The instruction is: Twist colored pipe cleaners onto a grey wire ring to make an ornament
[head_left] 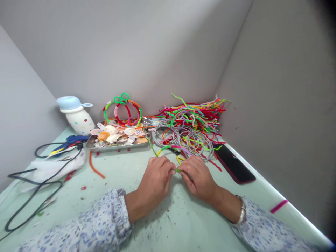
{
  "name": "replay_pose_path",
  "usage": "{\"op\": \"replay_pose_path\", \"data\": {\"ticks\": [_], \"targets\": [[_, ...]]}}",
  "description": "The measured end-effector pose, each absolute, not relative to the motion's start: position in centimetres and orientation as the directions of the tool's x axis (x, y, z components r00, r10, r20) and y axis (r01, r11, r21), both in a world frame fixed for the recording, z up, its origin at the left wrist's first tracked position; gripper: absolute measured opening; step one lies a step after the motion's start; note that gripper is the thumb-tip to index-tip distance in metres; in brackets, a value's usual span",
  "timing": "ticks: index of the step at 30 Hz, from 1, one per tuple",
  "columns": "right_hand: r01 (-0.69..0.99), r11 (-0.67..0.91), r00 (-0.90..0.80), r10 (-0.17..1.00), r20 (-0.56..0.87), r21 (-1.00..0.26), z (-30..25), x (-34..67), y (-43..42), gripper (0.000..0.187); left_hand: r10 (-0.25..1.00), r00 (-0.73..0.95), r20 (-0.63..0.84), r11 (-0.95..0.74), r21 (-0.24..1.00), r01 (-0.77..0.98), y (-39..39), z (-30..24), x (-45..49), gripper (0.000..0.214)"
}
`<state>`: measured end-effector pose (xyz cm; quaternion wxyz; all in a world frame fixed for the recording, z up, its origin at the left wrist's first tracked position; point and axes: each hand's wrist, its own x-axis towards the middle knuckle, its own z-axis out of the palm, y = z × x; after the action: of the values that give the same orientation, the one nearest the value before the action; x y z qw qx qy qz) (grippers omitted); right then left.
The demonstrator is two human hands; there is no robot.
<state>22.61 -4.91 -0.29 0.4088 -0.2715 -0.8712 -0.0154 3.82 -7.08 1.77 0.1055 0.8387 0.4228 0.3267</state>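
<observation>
My left hand and my right hand meet over the middle of the table, fingertips almost touching. Both are closed in a pinch on a green pipe cleaner, a short bit of which shows between them. A green length sticks up behind my left hand. Just beyond the fingers arcs a band wrapped in green, pink and purple pipe cleaner; my hands hide its near part, so I cannot tell whether they grip it too. Yellow-handled scissors or pliers, partly covered, lie behind my right hand.
Grey wire coils and a heap of coloured pipe cleaners lie behind. A metal tray holds shells and finished-looking rings. A bottle, black cable and plastic bag are left; a phone is right.
</observation>
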Motion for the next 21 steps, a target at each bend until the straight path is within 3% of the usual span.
{"op": "replay_pose_path", "data": {"ticks": [10,21], "targets": [[0.481,0.846,-0.500,0.481,0.720,-0.231,-0.47,22.74,-4.67,0.012,0.849,0.401,0.345,-0.527,0.619,0.583,-6.74,2.26,3.86,0.012],[0.471,0.826,-0.523,0.544,0.656,-0.311,-0.09,22.75,-4.84,0.012,0.868,0.375,0.326,-0.496,0.625,0.603,-6.70,2.10,3.98,0.014]]}}
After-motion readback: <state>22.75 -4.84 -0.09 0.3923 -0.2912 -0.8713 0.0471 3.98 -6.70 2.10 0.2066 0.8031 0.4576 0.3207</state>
